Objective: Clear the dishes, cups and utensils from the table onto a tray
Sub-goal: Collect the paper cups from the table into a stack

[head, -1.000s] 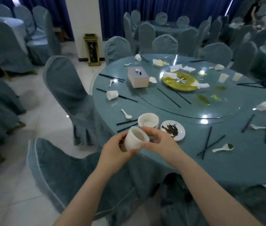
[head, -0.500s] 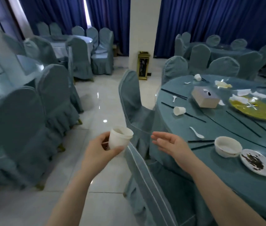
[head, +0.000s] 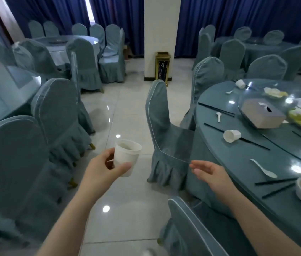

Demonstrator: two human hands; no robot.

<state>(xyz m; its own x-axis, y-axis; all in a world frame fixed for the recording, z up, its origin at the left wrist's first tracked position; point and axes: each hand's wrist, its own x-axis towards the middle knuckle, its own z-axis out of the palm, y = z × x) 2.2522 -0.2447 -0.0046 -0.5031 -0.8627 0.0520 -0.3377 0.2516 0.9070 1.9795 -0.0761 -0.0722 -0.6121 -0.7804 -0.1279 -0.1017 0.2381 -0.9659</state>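
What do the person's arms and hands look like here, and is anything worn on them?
Both forearms are bare, with no sleeves in view. The left hand and right hand wear no gloves. I see no watch, ring or bracelet on either one.

open floor aisle (head: 127, 115), chairs (head: 166, 130) flanking

Two bare forearms, no sleeves, hands (head: 99, 170) unadorned
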